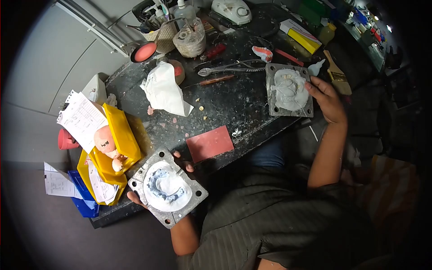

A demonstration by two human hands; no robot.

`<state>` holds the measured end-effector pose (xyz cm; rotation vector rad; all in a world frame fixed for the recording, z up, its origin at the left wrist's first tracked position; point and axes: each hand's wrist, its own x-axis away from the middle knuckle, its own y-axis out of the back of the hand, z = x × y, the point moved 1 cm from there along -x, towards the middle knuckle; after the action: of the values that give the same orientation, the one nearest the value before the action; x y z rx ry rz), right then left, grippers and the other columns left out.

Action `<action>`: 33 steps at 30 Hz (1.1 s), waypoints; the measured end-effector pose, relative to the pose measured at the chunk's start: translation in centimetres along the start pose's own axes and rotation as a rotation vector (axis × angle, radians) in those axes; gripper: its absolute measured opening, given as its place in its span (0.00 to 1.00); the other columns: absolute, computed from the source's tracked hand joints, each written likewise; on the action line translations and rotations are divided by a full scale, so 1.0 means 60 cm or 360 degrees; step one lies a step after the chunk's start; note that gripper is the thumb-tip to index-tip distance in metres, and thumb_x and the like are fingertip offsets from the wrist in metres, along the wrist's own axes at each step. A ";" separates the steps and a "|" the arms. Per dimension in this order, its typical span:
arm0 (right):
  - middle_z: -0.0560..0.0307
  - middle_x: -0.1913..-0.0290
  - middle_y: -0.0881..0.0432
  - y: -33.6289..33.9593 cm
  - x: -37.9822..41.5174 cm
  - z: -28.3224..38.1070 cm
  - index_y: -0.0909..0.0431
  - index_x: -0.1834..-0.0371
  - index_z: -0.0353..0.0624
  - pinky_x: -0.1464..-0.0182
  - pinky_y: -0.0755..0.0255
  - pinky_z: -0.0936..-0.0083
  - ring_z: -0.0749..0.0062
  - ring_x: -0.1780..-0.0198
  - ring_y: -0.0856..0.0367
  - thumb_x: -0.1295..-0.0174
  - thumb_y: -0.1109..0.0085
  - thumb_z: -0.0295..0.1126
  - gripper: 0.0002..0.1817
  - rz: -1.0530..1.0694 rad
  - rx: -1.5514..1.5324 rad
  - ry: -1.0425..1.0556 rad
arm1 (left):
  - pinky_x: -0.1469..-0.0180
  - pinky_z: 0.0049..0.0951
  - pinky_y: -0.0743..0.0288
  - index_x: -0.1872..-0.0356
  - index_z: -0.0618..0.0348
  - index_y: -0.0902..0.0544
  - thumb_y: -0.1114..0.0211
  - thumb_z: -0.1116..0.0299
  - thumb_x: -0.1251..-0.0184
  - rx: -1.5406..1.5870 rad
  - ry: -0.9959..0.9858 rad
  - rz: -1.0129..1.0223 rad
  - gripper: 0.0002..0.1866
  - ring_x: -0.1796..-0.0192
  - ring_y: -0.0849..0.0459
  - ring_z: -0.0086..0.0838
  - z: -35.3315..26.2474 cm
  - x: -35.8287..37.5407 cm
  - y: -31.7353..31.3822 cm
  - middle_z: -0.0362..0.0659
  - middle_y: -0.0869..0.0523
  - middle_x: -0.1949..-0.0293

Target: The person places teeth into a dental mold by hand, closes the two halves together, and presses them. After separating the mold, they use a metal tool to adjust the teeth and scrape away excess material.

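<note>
My left hand [185, 164] is closed around a metal denture flask half [186, 208], held tilted near the table's front edge. White plaster [173, 182] fills it, with a bluish arch-shaped hollow in the middle. On the right, my right hand [328, 99] grips the edge of the other denture flask half [271, 87]. That half sits at the table's edge and holds a grey-white plaster cast [290, 92] with a few tooth-like shapes. A pink wax sheet [210, 144] lies flat between the two halves.
Yellow bins [123, 135] with papers and a pink model stand at left, beside a blue bin [85, 207]. White paper [164, 87], pliers [231, 69], a plaster-crusted pot [190, 39] and a red-and-white dental piece [262, 54] lie farther back. A brush [337, 76] is at right.
</note>
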<state>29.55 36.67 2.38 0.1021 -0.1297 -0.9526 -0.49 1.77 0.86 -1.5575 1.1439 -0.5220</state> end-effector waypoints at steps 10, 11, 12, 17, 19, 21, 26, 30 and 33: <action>0.52 0.36 0.18 -0.054 0.009 0.004 0.28 0.28 0.30 0.31 0.32 0.77 0.75 0.35 0.23 0.24 0.37 0.34 0.27 -0.0317 -0.0594 0.0058 | 0.44 0.58 0.24 0.23 0.64 0.35 0.38 0.25 0.35 0.0078 -0.0018 -0.0155 0.55 0.41 0.27 0.62 -0.012 -0.001 0.003 0.73 0.29 0.35; 0.51 0.36 0.19 -0.064 0.010 0.011 0.28 0.28 0.31 0.31 0.31 0.76 0.73 0.35 0.22 0.24 0.38 0.33 0.26 -0.0223 -0.0755 0.0070 | 0.44 0.58 0.24 0.23 0.64 0.35 0.38 0.25 0.35 0.0072 -0.0027 -0.0155 0.55 0.41 0.27 0.62 -0.013 -0.001 0.002 0.73 0.29 0.35; 0.51 0.36 0.19 -0.071 0.008 0.013 0.28 0.28 0.31 0.31 0.31 0.76 0.73 0.35 0.22 0.24 0.38 0.33 0.26 -0.0213 -0.0760 0.0072 | 0.44 0.58 0.24 0.23 0.65 0.36 0.38 0.25 0.35 0.0069 -0.0026 -0.0203 0.55 0.42 0.26 0.63 -0.014 0.000 0.001 0.72 0.29 0.35; 0.50 0.39 0.15 -0.094 -0.008 -0.003 0.23 0.33 0.35 0.32 0.27 0.69 0.67 0.37 0.17 0.25 0.41 0.29 0.21 -0.0238 -0.0877 0.0164 | 0.44 0.59 0.22 0.25 0.66 0.33 0.40 0.23 0.35 -0.0030 -0.0045 -0.0419 0.56 0.47 0.25 0.66 -0.016 0.009 0.012 0.72 0.28 0.35; 0.51 0.39 0.15 -0.100 -0.013 -0.007 0.22 0.34 0.35 0.32 0.26 0.67 0.66 0.38 0.16 0.26 0.41 0.30 0.20 -0.0226 -0.1033 0.0210 | 0.44 0.59 0.21 0.25 0.64 0.32 0.42 0.23 0.34 0.0032 0.0012 -0.0291 0.54 0.45 0.25 0.68 -0.014 0.008 0.009 0.72 0.29 0.34; 0.48 0.36 0.16 -0.086 -0.031 -0.044 0.25 0.29 0.35 0.28 0.27 0.62 0.61 0.35 0.17 0.23 0.46 0.33 0.23 0.0042 -0.1681 0.0001 | 0.45 0.59 0.19 0.24 0.62 0.32 0.42 0.23 0.34 0.0095 0.0013 -0.0183 0.53 0.44 0.25 0.68 -0.008 0.003 0.006 0.72 0.30 0.33; 0.34 0.26 0.26 -0.141 -0.011 0.021 0.28 0.27 0.30 0.20 0.37 0.47 0.43 0.22 0.30 0.19 0.55 0.37 0.26 0.0464 -0.2160 0.0308 | 0.38 0.69 0.25 0.24 0.69 0.34 0.43 0.20 0.38 0.0178 0.0035 -0.0216 0.59 0.37 0.23 0.70 -0.020 0.014 0.036 0.73 0.28 0.31; 0.25 0.14 0.57 -0.171 -0.010 0.072 0.55 0.15 0.28 0.14 0.57 0.39 0.34 0.12 0.62 0.18 0.59 0.38 0.37 0.1137 -0.3067 0.0086 | 0.35 0.69 0.26 0.23 0.69 0.34 0.43 0.22 0.37 0.0166 -0.0061 -0.0172 0.58 0.34 0.23 0.67 -0.015 0.006 0.032 0.74 0.28 0.30; 0.19 0.15 0.71 -0.178 -0.027 0.076 0.67 0.14 0.28 0.14 0.71 0.32 0.28 0.14 0.80 0.21 0.55 0.35 0.42 0.1139 -0.3141 0.0257 | 0.44 0.65 0.22 0.25 0.66 0.33 0.39 0.26 0.36 0.0005 -0.0035 -0.0308 0.54 0.41 0.26 0.68 -0.012 0.007 0.020 0.73 0.30 0.33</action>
<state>19.34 31.72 5.26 -1.5753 0.8898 -0.0297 -1.34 1.12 -0.08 -1.6766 0.9804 -0.6325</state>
